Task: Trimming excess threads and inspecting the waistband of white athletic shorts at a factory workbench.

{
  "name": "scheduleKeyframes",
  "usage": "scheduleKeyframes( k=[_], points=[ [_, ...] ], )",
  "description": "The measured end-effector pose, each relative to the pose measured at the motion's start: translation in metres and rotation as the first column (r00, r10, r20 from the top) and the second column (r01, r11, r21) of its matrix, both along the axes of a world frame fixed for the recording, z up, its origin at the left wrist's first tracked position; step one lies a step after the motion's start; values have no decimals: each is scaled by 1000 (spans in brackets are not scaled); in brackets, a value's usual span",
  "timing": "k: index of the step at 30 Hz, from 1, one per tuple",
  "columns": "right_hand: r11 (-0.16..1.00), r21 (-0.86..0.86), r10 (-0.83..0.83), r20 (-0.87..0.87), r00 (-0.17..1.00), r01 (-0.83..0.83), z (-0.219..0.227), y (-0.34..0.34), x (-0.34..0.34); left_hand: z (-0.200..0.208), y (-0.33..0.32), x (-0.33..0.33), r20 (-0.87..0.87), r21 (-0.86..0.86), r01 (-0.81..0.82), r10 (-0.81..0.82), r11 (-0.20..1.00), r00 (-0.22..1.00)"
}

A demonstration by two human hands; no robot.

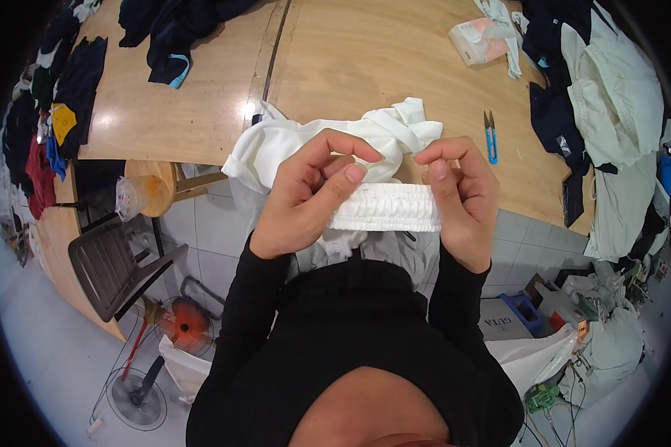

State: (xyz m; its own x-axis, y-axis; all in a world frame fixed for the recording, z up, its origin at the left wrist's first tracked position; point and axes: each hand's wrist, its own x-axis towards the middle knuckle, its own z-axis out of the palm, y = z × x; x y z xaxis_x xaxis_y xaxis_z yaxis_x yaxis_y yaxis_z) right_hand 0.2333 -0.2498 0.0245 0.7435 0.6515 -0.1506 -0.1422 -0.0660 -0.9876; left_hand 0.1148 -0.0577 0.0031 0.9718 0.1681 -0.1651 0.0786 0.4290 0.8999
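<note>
A white garment with a gathered elastic waistband (386, 208) is stretched level between my hands, just off the table's near edge. My left hand (306, 190) is closed on the band's left end, its thumb and index finger drawn together above the band. The right end sits in my right hand (466, 201), with the thumb on the front and the index finger curled towards it. The rest of the white cloth (276, 145) lies bunched on the table behind and hangs down towards my lap. Whether a thread runs between the fingertips is too fine to see.
Blue-handled thread snips (491, 141) lie on the wooden table (350, 52) to the right. Dark and pale garments (611, 89) pile up at the far right. A wooden stool (153, 197), a brown chair (104, 268) and a fan (138, 398) stand at the left.
</note>
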Motion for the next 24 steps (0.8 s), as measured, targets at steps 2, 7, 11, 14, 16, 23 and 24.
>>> scheduleKeyframes(
  k=[2,7,11,14,16,23,24],
  points=[
    [999,34,-28,46,999,27,-1,3,-2,-1,1,-2,-16,11,28,-28,1000,999],
    [996,73,-57,123,991,48,-5,6,-4,-2,0,-8,-97,66,-66,72,996,993],
    [997,51,-60,141,988,53,-7,2,-4,2,-2,-8,-84,73,-143,149,987,985],
    [993,36,-116,157,981,111,-9,4,-5,7,0,-7,-110,130,-150,165,980,980],
    [994,36,-108,169,980,103,-9,3,-4,9,0,-6,-127,220,-163,194,962,973],
    [993,40,-119,201,972,113,-16,2,-1,8,4,-12,-141,117,-167,183,979,973],
    [993,43,-115,199,973,108,-17,1,0,6,5,-13,-135,76,-172,181,982,974]
  ],
)
